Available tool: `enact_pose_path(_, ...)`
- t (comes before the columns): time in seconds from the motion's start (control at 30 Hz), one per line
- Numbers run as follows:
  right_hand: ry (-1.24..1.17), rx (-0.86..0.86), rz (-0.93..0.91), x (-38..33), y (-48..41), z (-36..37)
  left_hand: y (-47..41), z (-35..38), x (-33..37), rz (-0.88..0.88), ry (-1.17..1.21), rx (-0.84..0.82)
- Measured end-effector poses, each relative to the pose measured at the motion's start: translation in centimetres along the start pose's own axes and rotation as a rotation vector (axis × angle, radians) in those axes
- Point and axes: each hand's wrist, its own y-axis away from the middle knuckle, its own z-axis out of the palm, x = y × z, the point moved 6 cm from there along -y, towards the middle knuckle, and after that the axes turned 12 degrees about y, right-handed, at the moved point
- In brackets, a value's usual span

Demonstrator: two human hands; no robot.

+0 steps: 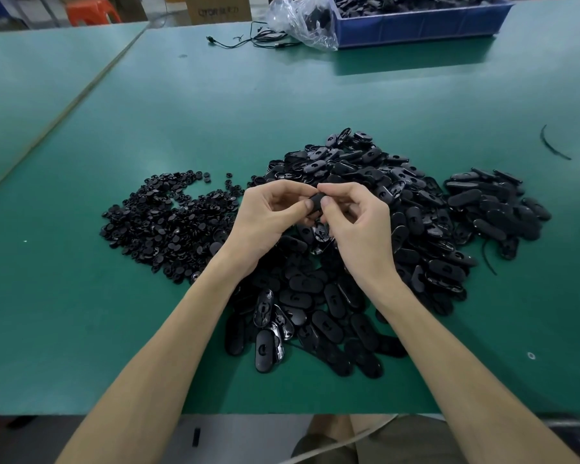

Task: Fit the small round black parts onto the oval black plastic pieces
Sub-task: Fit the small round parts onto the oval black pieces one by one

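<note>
Pinches one oval black piece (316, 203) between both hands, raised just above the middle heap. Curls the fingers (282, 190) of the left hand (265, 219) round its left side, thumb tip pressed on its face. Grasps its right side with the right hand (359, 226), thumb and forefinger closed on it, the other fingers folded inward. Cannot tell whether a round part sits in it, with most of the piece covered. Has the small round black parts (161, 226) heaped on the green counter (215, 112) just left of the left hand, with loose ones scattered along the far edge of that heap. Has the big heap of oval black pieces (412, 216) under and beyond both wrists, spreading toward the near edge, and a smaller heap (493, 202) just to its right. Shows at the far right a blue bin (416, 26) of dark parts, a crumpled clear bag (302, 20) touching its left end, a thin black cable (258, 40) beside the bag, and a curved black strip (553, 145) lying alone.
</note>
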Motion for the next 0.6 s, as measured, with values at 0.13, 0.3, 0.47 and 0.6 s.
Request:
enact_pose_path(0.13,-0.012,0.015,-0.002,-0.1,0.0,0.0,0.0,0.1,-0.1,-0.004,-0.001,-0.012)
enact_pose_path(0.3,0.020,0.023,-0.039,-0.5,0.0,0.0,0.1,0.3,0.3,0.043,-0.083,0.000)
enact_pose_path(0.47,0.081,0.027,-0.032,-0.6,0.1,0.0,-0.5,0.8,2.4,0.125,-0.060,0.088)
enact_pose_path(0.6,0.141,-0.064,-0.053,-0.8,0.2,0.8,-1.6,4.5,4.6,0.183,-0.270,-0.030)
